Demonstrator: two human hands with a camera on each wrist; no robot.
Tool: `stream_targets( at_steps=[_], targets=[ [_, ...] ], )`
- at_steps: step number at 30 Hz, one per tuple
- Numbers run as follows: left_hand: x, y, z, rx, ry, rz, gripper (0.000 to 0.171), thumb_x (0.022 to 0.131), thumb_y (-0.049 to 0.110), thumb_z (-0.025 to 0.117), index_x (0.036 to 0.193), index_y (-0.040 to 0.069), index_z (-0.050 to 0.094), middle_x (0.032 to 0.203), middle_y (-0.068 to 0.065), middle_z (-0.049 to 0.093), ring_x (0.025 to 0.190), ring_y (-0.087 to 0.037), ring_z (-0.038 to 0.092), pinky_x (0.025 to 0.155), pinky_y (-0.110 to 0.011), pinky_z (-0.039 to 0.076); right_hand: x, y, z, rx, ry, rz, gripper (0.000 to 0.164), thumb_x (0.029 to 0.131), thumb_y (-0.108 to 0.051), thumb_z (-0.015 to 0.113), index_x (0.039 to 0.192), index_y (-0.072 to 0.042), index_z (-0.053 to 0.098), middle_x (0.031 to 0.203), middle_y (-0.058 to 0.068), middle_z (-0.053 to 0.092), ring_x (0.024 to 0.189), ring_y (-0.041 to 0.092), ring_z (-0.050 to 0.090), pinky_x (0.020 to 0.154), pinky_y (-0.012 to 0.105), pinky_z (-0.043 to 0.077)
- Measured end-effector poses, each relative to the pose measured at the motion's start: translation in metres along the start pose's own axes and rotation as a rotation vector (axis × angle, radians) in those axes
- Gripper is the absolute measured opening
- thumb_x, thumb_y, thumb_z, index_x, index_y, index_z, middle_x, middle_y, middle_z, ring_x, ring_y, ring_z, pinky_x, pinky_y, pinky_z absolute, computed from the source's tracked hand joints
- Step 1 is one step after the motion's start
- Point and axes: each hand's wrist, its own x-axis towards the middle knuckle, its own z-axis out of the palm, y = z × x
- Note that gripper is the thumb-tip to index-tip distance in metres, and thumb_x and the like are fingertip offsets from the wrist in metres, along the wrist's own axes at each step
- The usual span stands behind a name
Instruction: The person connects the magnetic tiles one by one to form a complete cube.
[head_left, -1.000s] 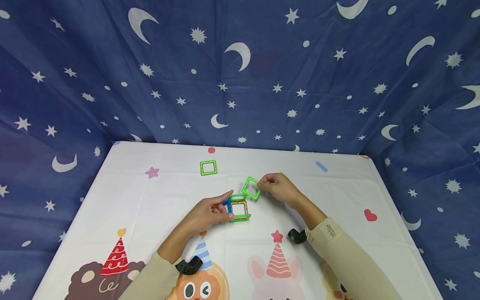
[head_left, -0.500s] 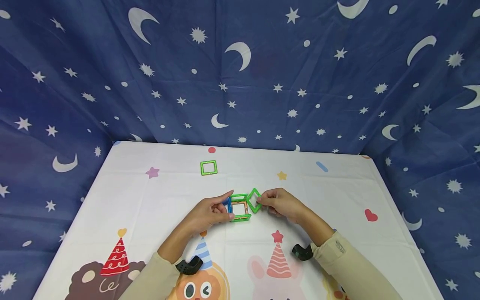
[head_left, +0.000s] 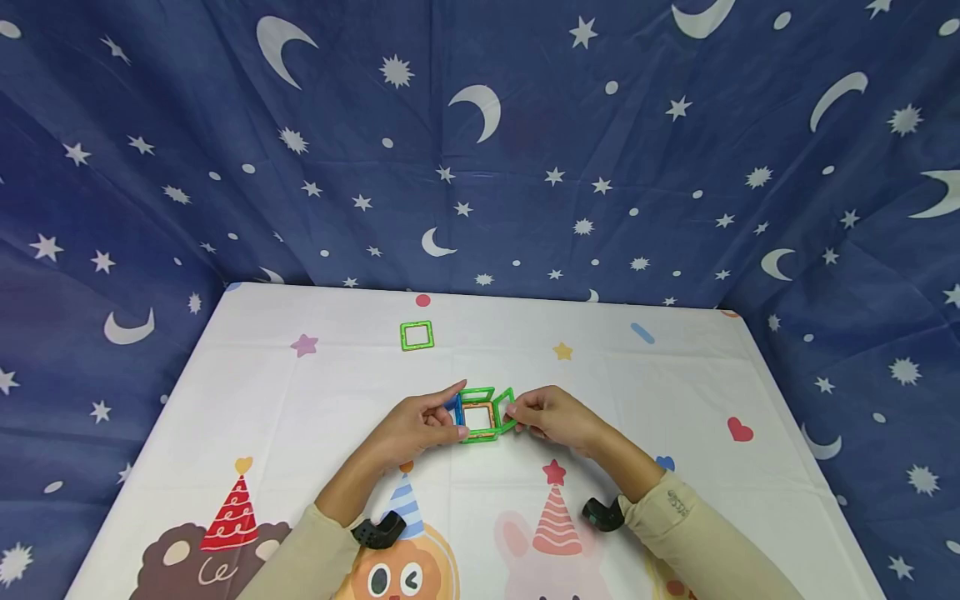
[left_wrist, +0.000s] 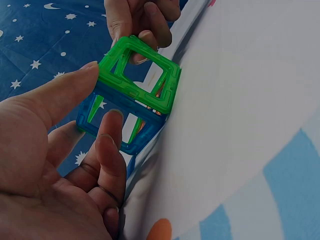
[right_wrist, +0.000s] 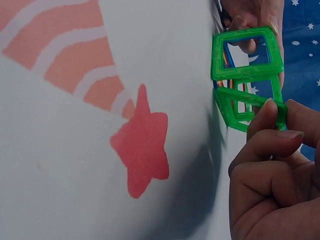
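Note:
A small box of square-framed magnetic tiles stands mid-table: an orange tile [head_left: 480, 405] at its base, a blue tile [left_wrist: 137, 144] on the left, a far green tile [head_left: 477, 391] and a near green tile [left_wrist: 131, 89]. My left hand [head_left: 420, 427] grips this box from the left, thumb at the near green tile and forefinger toward the far side. My right hand [head_left: 561, 417] pinches another green tile [right_wrist: 242, 96] at the box's right side. That tile stands at an angle, one edge against the box at its near right corner; exact contact along the edge is unclear.
A loose green tile [head_left: 417, 347] lies flat farther back on the table. The white tablecloth [head_left: 360, 375] carries printed stars, hearts and party-hat animals. A dark blue curtain [head_left: 525, 250] with moons and stars rises behind the table and at both sides.
My right hand has brought its green tile down and nearer to me, from off the box's far right corner to against its right side, turning it. My left hand and the box have stayed put.

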Motion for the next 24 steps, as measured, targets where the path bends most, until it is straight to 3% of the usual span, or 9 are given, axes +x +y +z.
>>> stream_targets(
  at_steps=[9, 19, 24],
  targets=[
    [0.000, 0.000, 0.000, 0.001, -0.003, -0.005, 0.077, 0.086, 0.025, 0.084, 0.154, 0.024, 0.048, 0.088, -0.005, 0.062, 0.066, -0.010, 0.044, 0.054, -0.020, 0.035, 0.002, -0.008, 0.009, -0.119, 0.023, -0.051, 0.033, 0.101, -0.030, 0.066, 0.088, 0.000, 0.071, 0.077, 0.011, 0.062, 0.059, 0.013, 0.038, 0.054, 0.024, 0.031],
    [0.000, 0.000, -0.001, -0.008, -0.006, -0.010, 0.078, 0.086, 0.025, 0.084, 0.154, 0.024, 0.047, 0.088, -0.004, 0.062, 0.065, -0.009, 0.044, 0.054, -0.020, 0.035, 0.005, -0.018, 0.017, -0.222, 0.035, -0.070, 0.038, 0.101, -0.032, 0.064, 0.078, -0.002, 0.068, 0.062, -0.005, 0.044, 0.056, 0.013, 0.031, 0.051, 0.026, 0.023],
    [0.000, 0.000, -0.001, -0.005, -0.005, -0.010, 0.078, 0.086, 0.026, 0.084, 0.155, 0.024, 0.047, 0.088, -0.004, 0.063, 0.065, -0.009, 0.045, 0.054, -0.020, 0.035, 0.006, -0.018, 0.017, -0.227, 0.036, -0.055, 0.038, 0.101, -0.035, 0.065, 0.079, -0.003, 0.069, 0.066, -0.002, 0.050, 0.060, 0.013, 0.034, 0.054, 0.027, 0.024]
  ],
)
